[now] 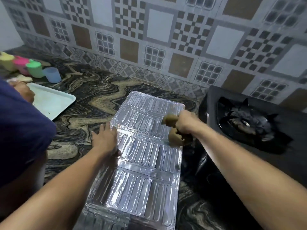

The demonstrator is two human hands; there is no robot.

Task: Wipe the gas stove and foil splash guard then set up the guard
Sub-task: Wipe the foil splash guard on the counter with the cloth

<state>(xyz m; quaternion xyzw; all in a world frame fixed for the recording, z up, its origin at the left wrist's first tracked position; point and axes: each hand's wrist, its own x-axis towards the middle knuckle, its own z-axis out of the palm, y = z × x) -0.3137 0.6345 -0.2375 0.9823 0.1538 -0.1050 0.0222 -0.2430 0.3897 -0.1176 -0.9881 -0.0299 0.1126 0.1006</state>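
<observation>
The silver ribbed foil splash guard (142,163) lies flat on the marbled counter, stretching from the middle toward the near edge. My left hand (105,140) presses palm-down on the guard's left edge, fingers spread. My right hand (184,123) is closed around a crumpled brown cloth (173,131) that touches the guard's right side. The black gas stove (249,123) sits to the right of the guard, with its burner and pan support visible.
A pale blue tray (54,102) lies at the left, with several coloured plastic cups (34,68) behind it. Another person in a dark blue sleeve (21,130) stands at the left. The patterned tile wall (166,39) runs along the back.
</observation>
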